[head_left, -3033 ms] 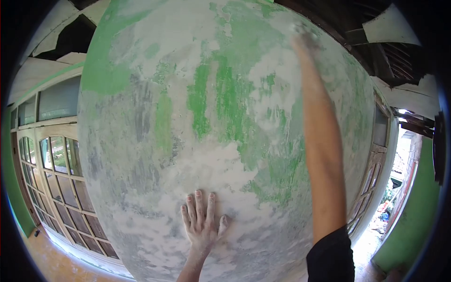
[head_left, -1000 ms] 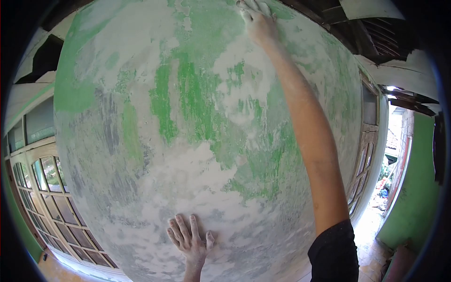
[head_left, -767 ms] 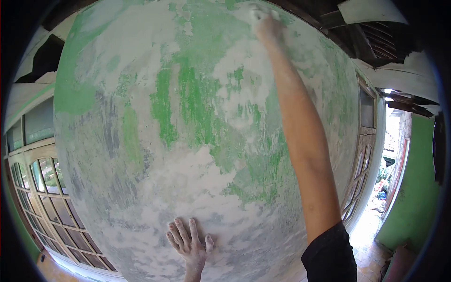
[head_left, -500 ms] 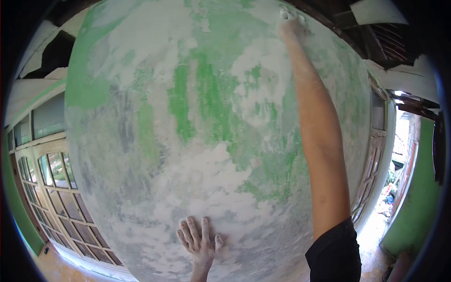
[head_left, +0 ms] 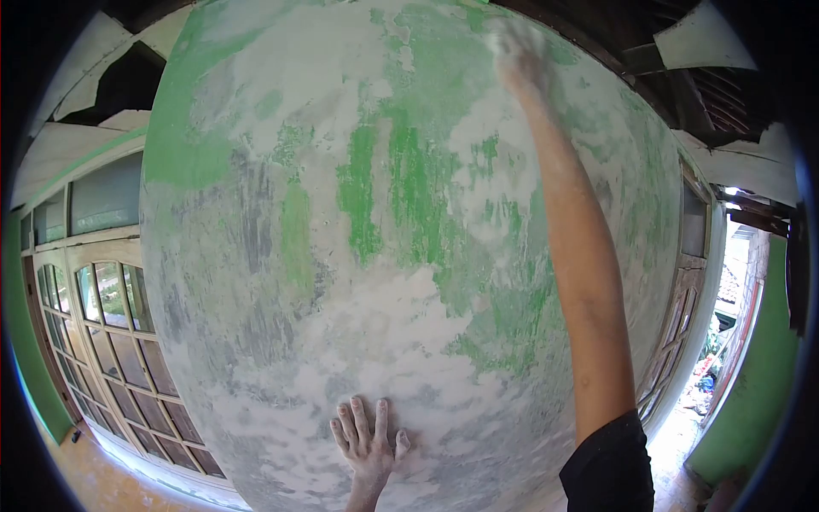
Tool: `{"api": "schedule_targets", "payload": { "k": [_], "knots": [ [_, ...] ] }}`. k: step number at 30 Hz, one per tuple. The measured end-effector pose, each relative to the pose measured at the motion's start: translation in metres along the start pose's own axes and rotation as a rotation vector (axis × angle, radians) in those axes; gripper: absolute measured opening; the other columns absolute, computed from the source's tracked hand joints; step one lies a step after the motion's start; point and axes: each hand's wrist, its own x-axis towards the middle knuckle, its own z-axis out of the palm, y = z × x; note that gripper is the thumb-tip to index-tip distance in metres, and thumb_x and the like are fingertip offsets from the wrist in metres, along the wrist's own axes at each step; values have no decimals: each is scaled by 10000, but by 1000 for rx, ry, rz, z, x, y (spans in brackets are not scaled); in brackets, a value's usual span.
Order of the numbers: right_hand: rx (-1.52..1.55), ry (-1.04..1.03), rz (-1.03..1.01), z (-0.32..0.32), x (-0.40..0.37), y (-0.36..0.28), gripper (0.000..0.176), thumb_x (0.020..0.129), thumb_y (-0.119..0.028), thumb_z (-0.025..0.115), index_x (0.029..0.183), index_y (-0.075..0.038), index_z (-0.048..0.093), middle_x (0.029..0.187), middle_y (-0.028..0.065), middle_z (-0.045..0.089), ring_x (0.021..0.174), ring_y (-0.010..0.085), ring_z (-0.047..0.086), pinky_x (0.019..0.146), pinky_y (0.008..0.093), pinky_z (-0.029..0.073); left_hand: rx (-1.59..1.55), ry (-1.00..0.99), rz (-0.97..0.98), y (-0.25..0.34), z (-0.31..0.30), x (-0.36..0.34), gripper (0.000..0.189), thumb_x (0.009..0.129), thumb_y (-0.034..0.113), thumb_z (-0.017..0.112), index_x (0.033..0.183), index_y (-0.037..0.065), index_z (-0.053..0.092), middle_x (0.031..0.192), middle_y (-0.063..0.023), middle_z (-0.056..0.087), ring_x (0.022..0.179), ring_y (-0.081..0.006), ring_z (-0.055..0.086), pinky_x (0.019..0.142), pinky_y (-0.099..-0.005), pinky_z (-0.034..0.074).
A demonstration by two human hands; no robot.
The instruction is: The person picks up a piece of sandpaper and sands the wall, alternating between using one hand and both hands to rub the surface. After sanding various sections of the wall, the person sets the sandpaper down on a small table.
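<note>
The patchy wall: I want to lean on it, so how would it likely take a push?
Probably stiff: the left hand lies flat on the wall and no dent shows. Perhaps slippery, since the fingers look whitened, as if by dust. It may shed flakes, as its green paint is broken into ragged patches.

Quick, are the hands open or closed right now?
Left hand: open, fingers spread against the patchy green-and-white painted wall.
Right hand: up high by the wall, too blurred to tell if open, closed or holding something.
</note>
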Motion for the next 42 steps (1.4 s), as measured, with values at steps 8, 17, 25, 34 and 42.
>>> {"api": "schedule_targets", "payload": {
  "k": [8, 17, 25, 34, 42],
  "knots": [
    [13, -193, 460, -60, 2, -46, 474, 1031, -420, 392, 1488, -323, 471, 1592, 27, 387, 1472, 275, 319, 1206, 503, 238, 21, -20, 41, -2, 0, -1, 665, 959, 490, 409, 1513, 123, 451, 1596, -298, 270, 1490, -505, 207, 1201, -629, 126],
    [122, -294, 373, -55, -5, -2, 436, 981, -287, 444, 1408, -301, 532, 1471, 3, 525, 1357, 294, 487, 1030, 501, 470, -16, -6, -12, -1, -1, 0, 632, 967, 515, 409, 1513, 204, 470, 1606, -234, 305, 1512, -432, 214, 1230, -573, 99],
    [135, -42, -181, -61, -6, -71, 435, 1064, -335, 365, 1485, -293, 471, 1555, 2, 443, 1414, 292, 424, 1160, 440, 367, -7, -24, 43, -3, -2, 0, 659, 955, 490, 423, 1504, 129, 468, 1588, -300, 288, 1489, -496, 221, 1201, -629, 124],
    [-33, -29, 256, -43, 5, -63, 396, 1053, -333, 370, 1393, -293, 567, 1502, 5, 499, 1399, 281, 431, 1163, 438, 343, 4, -23, 41, -2, -2, 0, 644, 968, 497, 396, 1489, 131, 490, 1589, -290, 295, 1499, -481, 206, 1206, -618, 122],
    [173, 19, -98, -65, -4, -49, 395, 1042, -332, 384, 1376, -278, 587, 1475, -16, 514, 1364, 258, 470, 1147, 402, 361, 17, -15, 57, -6, -4, 0, 648, 959, 491, 410, 1491, 130, 488, 1587, -288, 301, 1498, -487, 202, 1209, -610, 120]
  ]
}}
